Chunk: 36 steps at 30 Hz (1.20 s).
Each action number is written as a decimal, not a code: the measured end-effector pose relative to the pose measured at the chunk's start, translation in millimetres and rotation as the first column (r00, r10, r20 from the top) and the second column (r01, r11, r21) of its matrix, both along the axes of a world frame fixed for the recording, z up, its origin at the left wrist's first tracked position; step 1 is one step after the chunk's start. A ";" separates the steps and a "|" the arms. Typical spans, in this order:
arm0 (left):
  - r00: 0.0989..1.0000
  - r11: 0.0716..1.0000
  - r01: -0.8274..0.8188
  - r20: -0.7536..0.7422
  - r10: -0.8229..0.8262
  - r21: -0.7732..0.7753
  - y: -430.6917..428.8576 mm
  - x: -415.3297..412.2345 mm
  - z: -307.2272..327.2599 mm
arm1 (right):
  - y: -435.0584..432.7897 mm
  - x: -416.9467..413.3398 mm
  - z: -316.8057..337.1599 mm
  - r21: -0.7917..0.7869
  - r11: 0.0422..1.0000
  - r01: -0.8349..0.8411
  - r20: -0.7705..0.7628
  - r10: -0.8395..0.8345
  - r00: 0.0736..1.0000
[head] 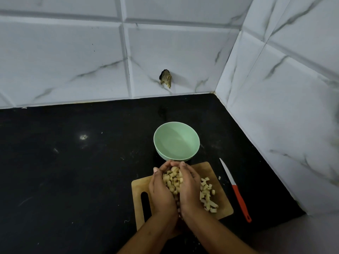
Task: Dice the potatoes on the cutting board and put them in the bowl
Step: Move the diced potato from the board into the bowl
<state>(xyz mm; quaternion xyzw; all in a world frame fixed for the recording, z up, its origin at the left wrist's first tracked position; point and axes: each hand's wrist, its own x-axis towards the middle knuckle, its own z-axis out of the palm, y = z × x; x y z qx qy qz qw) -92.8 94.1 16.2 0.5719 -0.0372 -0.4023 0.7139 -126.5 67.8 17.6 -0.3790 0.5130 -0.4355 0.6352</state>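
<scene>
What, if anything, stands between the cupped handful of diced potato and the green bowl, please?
Nothing visible does: the left hand and right hand cup the diced potato beside the bowl's near rim; the knife lies aside.

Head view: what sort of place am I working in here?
Most likely a home kitchen corner: a black countertop meets marble-look wall tiles, with a wooden cutting board, diced potato and a green bowl set out.
</scene>
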 end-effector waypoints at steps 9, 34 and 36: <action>0.998 0.997 -0.023 -0.052 0.019 -0.076 -18.1 20.2 35.3 | -16.0 17.8 42.4 0.063 0.998 0.009 0.187 -0.021 0.982; 0.991 0.988 0.124 0.058 -0.120 -0.087 -105.5 81.3 34.9 | -138.5 50.4 26.5 -0.289 0.945 -0.152 -0.437 0.011 0.899; 0.999 0.993 0.047 0.029 -0.044 -0.109 -99.4 83.4 32.4 | -137.6 44.2 17.6 -0.443 0.839 -0.317 -0.588 -0.004 0.809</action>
